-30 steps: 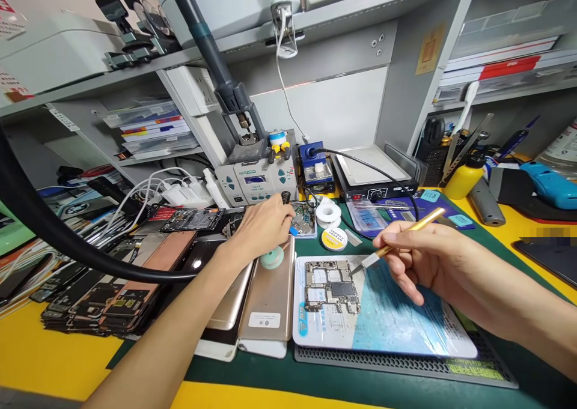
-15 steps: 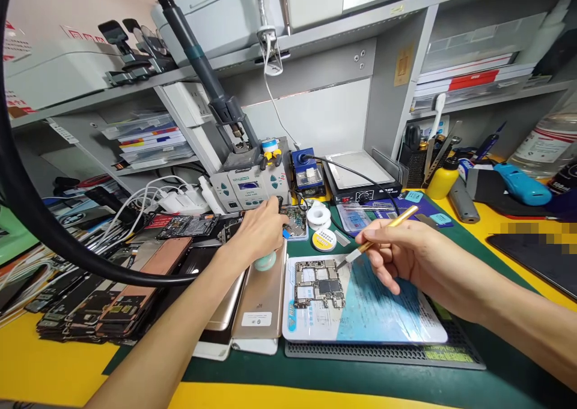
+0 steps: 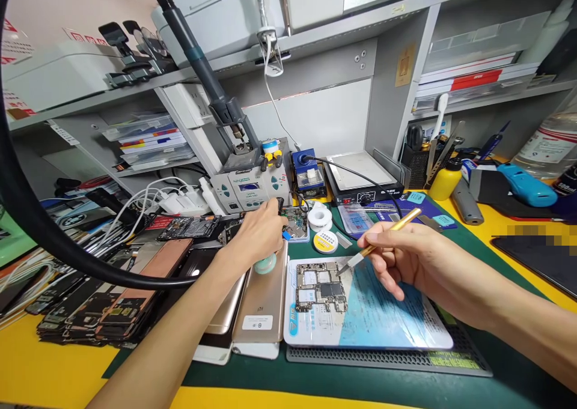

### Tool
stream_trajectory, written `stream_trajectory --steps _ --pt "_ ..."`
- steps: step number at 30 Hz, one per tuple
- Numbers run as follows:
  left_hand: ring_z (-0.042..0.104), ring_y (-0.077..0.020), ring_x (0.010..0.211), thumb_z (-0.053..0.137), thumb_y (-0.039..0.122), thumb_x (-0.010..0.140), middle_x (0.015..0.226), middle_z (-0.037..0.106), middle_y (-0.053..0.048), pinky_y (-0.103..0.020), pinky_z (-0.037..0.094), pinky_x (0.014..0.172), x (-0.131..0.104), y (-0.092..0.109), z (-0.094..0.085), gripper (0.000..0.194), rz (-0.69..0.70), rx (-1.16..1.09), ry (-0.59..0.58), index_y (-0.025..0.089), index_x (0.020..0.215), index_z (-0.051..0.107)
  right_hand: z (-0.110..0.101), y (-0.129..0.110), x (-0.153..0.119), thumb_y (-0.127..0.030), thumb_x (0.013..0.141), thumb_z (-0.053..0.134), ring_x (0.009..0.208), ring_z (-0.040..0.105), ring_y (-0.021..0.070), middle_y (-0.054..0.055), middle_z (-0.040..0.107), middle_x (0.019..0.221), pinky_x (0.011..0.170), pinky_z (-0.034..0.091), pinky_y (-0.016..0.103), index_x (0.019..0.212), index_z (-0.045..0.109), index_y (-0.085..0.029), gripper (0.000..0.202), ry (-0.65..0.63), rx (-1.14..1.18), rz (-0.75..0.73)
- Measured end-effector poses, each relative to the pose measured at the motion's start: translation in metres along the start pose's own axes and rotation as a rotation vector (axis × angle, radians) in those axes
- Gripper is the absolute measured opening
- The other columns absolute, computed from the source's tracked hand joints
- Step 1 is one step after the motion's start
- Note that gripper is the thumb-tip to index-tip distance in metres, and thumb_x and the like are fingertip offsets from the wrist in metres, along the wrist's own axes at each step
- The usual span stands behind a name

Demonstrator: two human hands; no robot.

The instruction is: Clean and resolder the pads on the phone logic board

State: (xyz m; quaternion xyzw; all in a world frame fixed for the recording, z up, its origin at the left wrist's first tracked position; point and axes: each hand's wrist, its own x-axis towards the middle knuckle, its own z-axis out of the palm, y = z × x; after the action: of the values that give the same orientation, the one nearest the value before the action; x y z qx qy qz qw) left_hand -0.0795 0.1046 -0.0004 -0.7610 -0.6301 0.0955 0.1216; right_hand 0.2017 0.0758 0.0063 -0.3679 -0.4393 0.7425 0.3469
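Observation:
My right hand grips a craft knife with a gold handle, held like a pen. Its blade tip meets or hovers just above the upper right part of a phone logic board; contact is hard to tell. That board lies flat on a white and blue printed mat. Further left, my left hand is closed with its fingers curled down, behind a gold phone back cover. A dark knurled piece shows beside its fingertips, and what the fingers hold is mostly hidden.
A hot air station and a heating plate stand at the back. Near them are a solder spool and a round yellow-labelled tin. Phone parts are stacked at left. A black lamp ring crosses the left side.
The view has shifted slightly, with the mat and board appearing a little lower and further right. The knife tip stays near the same part of the board, and my left hand has barely moved.

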Motion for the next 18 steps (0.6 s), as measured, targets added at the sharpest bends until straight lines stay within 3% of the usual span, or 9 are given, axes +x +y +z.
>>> stream_trajectory --steps 11,18 --pt "0.068 -0.0218 0.109 0.064 0.04 0.101 0.129 0.066 -0.01 -0.043 0.061 0.092 0.003 -0.005 0.005 0.037 -0.032 -0.073 0.004 0.018 0.13 0.063 -0.002 0.0 0.002 -0.026 0.091 0.069 0.044 0.057 0.0113 0.001 0.063 0.059 0.039 0.047 0.019 0.083 0.073 -0.015 0.015 0.018 -0.003 0.007" --pt "0.067 -0.0229 0.112 0.065 0.04 0.1 0.131 0.066 -0.01 -0.045 0.061 0.095 0.011 0.0 -0.002 0.037 -0.001 -0.011 0.009 0.018 0.129 0.063 -0.001 0.002 0.003 -0.025 0.091 0.069 0.043 0.057 0.0114 0.002 0.063 0.058 0.039 0.048 0.019 0.082 0.073 -0.015 0.013 0.014 -0.007 0.0"
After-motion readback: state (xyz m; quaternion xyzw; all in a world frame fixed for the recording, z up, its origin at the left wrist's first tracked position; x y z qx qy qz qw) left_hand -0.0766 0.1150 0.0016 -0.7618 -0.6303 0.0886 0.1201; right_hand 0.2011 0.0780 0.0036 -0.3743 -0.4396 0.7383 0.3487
